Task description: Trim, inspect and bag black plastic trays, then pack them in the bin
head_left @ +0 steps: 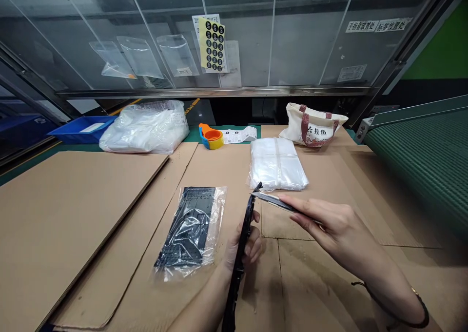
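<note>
Left grip (pixel 249 244) clasps a thin black plastic panel (pixel 235 279) edge-on, right grip (pixel 329 227) pinching a slim metal tool (pixel 268 200)

Bright, even light from overhead fell on the cardboard surface (pixel 73 215), and only a soft shadow lay beneath the right hand (pixel 340 229). Pale glare and reflections streaked the glass panel (pixel 292 39). Wide-angle distortion bowed the edges; the black frame (pixel 236 278) softened into blur toward the bottom edge.
</note>
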Demonstrator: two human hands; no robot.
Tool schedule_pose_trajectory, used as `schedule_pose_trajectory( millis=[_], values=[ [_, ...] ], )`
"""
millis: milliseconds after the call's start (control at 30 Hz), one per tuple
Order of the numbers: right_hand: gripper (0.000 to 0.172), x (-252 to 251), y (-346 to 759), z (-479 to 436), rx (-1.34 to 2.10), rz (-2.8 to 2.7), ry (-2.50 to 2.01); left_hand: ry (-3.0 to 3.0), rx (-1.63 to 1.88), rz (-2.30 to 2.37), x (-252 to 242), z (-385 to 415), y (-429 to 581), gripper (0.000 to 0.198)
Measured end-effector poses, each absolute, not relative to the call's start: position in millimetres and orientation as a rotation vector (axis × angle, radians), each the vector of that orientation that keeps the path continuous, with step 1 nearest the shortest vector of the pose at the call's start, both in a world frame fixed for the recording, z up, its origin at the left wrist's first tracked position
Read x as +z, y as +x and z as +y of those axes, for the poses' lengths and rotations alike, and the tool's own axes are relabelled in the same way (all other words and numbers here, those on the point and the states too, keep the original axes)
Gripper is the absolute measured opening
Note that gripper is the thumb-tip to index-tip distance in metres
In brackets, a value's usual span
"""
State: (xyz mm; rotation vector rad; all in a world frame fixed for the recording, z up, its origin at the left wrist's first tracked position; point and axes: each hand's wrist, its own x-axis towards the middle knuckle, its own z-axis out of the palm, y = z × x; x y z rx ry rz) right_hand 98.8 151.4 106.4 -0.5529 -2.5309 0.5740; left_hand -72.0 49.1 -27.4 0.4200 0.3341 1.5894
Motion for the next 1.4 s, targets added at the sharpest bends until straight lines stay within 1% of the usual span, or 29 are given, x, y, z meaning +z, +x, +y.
schedule_pose_trajectory(
  millis=[133, 300, 400, 533, 633, 700, 767, 833, 900, 933, 1000, 1067, 1133, 1200, 1333, 1400],
  values=[
    [0.037, 106, 100, 150, 0.577, -2.580, -0.487, 0.410, 1.579, 0.333, -31, 50, -74, 0.029],
    [0.033, 112, 100, 155, 0.781, -2.626, -0.327, 0.273, 1.659, 0.465, -29, 52, -74, 0.027],
    [0.032, 106, 97, 171, 0.803, -2.393, -0.510, 0.044, 1.750, 0.699, -15, 54, -74, 0.027],
    [0.039, 66, 105, 192, 0.751, -2.086, -0.854, -0.100, 1.993, 0.979, 7, 56, -76, 0.038],
    [0.034, 24, 127, 191, 0.614, -2.250, -0.901, -0.039, 2.186, 0.978, 16, 56, -75, 0.042],
    [0.028, 1, 147, 182, 0.513, -2.416, -0.812, -0.014, 2.209, 0.941, 16, 56, -71, 0.043],
    [0.023, -12, 164, 173, 0.532, -2.554, -0.705, -0.016, 2.175, 0.932, 14, 55, -65, 0.047],
    [0.025, -15, 172, 167, 0.619, -2.595, -0.690, -0.008, 2.112, 0.930, 10, 55, -57, 0.051],
    [0.028, -10, 170, 165, 0.780, -2.509, -0.727, 0.052, 2.069, 0.941, 6, 54, -50, 0.053],
    [0.031, -6, 164, 165, 0.908, -2.426, -0.736, 0.093, 2.057, 0.953, 3, 53, -48, 0.052],
    [0.043, 2, 148, 166, 1.251, -2.202, -0.720, 0.174, 2.044, 0.993, -1, 50, -45, 0.049],
    [0.053, 7, 129, 166, 1.612, -1.921, -0.702, 0.227, 1.996, 1.064, -6, 47, -45, 0.042],
    [0.050, 7, 112, 165, 1.855, -1.626, -0.739, 0.249, 1.889, 1.156, -11, 45, -47, 0.033],
    [0.042, 4, 105, 165, 1.954, -1.363, -0.813, 0.218, 1.849, 1.186, -12, 45, -51, 0.031],
    [0.032, -7, 119, 176, 1.927, -1.015, -0.906, 0.156, 2.016, 0.928, -1, 51, -60, 0.039],
    [0.028, -9, 129, 183, 1.906, -0.924, -0.905, 0.209, 2.007, 0.831, 7, 53, -65, 0.036]
  ],
)
